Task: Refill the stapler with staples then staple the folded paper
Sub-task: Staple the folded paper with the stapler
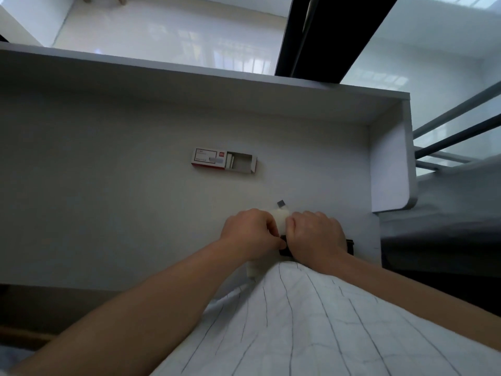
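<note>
Hands meet at the near edge of the desk (108,185), working close together so one steadies while the other acts. The left hand (250,232) pinches the folded paper (280,221), a pale strip running between both fists; the right hand (315,237) curls down over the black stapler (349,245), probably pressing it onto the paper, though the knuckles hide the contact. Farther off, left of the hands, the staple box (223,160) lies slid open, its tray holding a few staples.

White desk (108,185) with raised rim, white checked shirt (298,335), glossy floor (168,36) beyond
</note>
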